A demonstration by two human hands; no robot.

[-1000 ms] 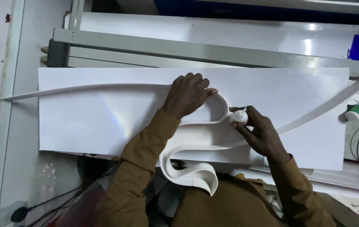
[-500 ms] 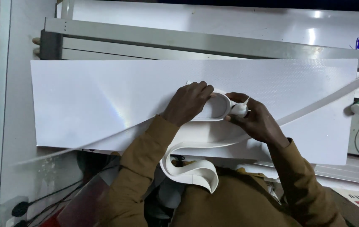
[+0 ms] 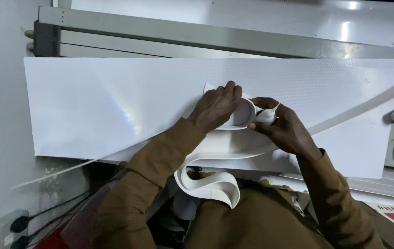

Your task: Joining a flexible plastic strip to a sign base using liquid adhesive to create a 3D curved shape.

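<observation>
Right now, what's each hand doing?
Left hand: pressing a curved white strip onto the white sheet.
Right hand: closed on a small white bottle.

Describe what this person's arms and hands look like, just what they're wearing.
Both arms are covered by long brown sleeves of a plain woven fabric, ending at the wrists in simple cuffs. The left hand and the right hand are bare: no gloves, and no rings, watch or bracelet can be seen. The sleeves show no markings or patches.
</observation>
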